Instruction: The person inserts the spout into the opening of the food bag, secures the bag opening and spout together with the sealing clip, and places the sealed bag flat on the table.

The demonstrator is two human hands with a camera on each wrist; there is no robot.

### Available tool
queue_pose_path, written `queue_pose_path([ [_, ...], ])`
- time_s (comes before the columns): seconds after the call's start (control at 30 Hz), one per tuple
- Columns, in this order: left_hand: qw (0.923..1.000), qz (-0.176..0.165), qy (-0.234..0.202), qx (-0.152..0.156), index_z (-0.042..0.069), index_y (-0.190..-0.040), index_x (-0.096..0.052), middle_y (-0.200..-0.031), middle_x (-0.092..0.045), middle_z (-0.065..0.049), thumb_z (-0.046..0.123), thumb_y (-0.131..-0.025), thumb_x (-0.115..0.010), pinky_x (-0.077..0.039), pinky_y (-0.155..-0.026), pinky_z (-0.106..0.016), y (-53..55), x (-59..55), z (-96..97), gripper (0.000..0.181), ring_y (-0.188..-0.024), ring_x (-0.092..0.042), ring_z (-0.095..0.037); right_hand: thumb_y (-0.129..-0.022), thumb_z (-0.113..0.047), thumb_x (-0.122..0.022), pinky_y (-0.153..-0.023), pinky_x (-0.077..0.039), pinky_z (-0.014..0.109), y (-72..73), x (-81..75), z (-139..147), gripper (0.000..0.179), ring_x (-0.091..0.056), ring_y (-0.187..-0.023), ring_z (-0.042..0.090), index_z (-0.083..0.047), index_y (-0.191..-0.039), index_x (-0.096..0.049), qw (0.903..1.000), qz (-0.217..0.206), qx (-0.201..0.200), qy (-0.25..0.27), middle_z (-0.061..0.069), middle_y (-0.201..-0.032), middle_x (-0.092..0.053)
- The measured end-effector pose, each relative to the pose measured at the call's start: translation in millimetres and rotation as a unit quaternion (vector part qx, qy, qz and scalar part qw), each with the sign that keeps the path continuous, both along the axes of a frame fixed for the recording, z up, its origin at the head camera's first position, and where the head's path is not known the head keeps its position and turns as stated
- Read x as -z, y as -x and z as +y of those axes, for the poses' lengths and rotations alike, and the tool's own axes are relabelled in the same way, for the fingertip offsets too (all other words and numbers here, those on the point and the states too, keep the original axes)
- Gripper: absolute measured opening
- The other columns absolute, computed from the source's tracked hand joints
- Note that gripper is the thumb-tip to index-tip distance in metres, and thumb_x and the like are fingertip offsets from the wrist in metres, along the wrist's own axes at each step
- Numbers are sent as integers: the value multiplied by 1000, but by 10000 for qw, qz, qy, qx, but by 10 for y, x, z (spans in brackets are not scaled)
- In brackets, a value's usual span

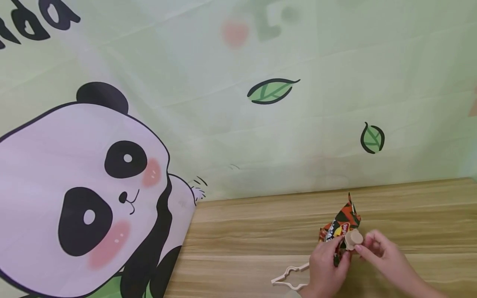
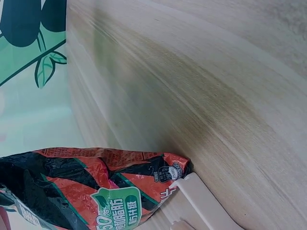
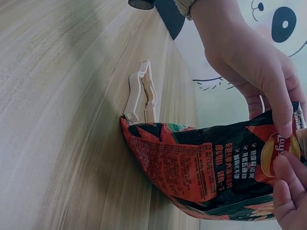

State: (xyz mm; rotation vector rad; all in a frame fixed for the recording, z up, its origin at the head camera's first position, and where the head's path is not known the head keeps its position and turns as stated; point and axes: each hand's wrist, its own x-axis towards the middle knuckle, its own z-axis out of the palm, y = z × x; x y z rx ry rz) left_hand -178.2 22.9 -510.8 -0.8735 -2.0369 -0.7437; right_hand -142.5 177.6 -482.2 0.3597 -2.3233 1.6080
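"Head view?"
"Our left hand (image 1: 328, 267) clamps the crinkled snack bag (image 1: 342, 219) over the wood-grained table (image 1: 246, 236); the fingers of our right hand (image 1: 389, 258) curl at a round beige cap (image 1: 355, 237); pinching or not, we cannot tell."
"Left wrist?"
"The bag shines, creased; beside it, a smooth pale frame (image 2: 202, 195)."
"Right wrist?"
"Our left thumb (image 3: 280, 108) presses at the logo (image 3: 269, 155); the frame's strips are wavy."

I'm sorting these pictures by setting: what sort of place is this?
Probably an indoor spot staged for filming, though the wider room is out of view. A creased panda-print backdrop rises behind a wood-grain table, where a snack bag is being held.
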Motion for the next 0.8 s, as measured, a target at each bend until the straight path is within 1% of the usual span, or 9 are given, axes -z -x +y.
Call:
queue_pose_path([
  [0.03, 10000, -52, -7, 14, 12, -107, -58, -93, -66, 5, 18, -75, -66, -39, -67, -7, -2, -1, -1, 34, -72, -56, -2, -81, 4, -56, -52, -46, 21, 4, -3, -1, 15, -56, -61, 2, 0, -91, -45, 10000, 47, 32, 43, -15, -71, -58],
  [0.13, 9998, -197, -35, 26, 12, -107, -58, -93, -66, 4, 19, -74, -66, -40, -68, -7, -10, -3, -7, 35, -72, -56, -3, -78, 8, -58, -52, -47, 20, 16, -10, 1, 39, -56, -60, 2, 4, -112, -41, 9995, 303, 47, 3, -14, -75, -59],
  [0.2, 9996, -288, -56, 51, 12, -107, -58, -93, -66, 4, 19, -74, -66, -40, -68, -7, -13, -4, -12, 35, -72, -56, -3, -76, 9, -60, -50, -45, 18, 26, -12, -1, 49, -54, -58, 2, 3, -121, -42, 9983, 568, 75, -142, -14, -74, -58],
  [0.27, 9995, -310, -40, 60, 12, -107, -57, -93, -66, 4, 19, -74, -66, -41, -68, -8, -13, -5, -18, 35, -72, -57, -4, -74, 10, -61, -49, -43, 17, 35, -19, -3, 49, -52, -57, 1, 2, -120, -47, 9961, 854, 41, -236, -13, -74, -57],
  [0.37, 9994, -322, -14, 105, 11, -108, -57, -94, -66, 4, 19, -73, -67, -41, -69, -8, -12, -7, -31, 37, -73, -57, -4, -73, 13, -61, -49, -40, 15, 55, -35, -9, 44, -50, -56, 0, 1, -114, -54, 9920, 1226, -46, -284, -13, -74, -56],
  [0.5, 9998, -143, 53, 135, 11, -109, -56, -96, -65, 4, 19, -74, -66, -41, -70, -8, -6, -12, -48, 37, -74, -57, -4, -67, 14, -65, -50, -39, 12, 92, -50, -10, 43, -49, -57, -3, 0, -107, -58, 9856, 1624, -4, -460, -14, -72, -55],
  [0.6, 9999, 42, 40, 143, 11, -109, -56, -95, -65, 4, 19, -75, -65, -42, -69, -8, 3, -21, -54, 36, -75, -57, -3, -63, 12, -69, -50, -38, 10, 118, -53, -8, 44, -47, -57, -5, -3, -103, -60, 9818, 1773, 133, -665, -14, -69, -53],
  [0.7, 9998, 158, -20, 114, 10, -106, -58, -93, -66, 3, 17, -74, -65, -42, -69, -8, 13, -39, -61, 34, -74, -58, -4, -59, 12, -71, -51, -37, 9, 136, -55, -4, 45, -46, -58, -5, -4, -101, -61, 9802, 1803, 148, -802, -14, -67, -52],
  [0.8, 9998, 199, -60, 61, 10, -102, -60, -90, -67, 4, 14, -71, -66, -42, -68, -8, 23, -55, -67, 32, -71, -58, -4, -57, 11, -72, -52, -38, 9, 153, -53, 4, 47, -46, -59, -5, -5, -100, -62, 9776, 1883, 71, -942, -13, -66, -53],
])
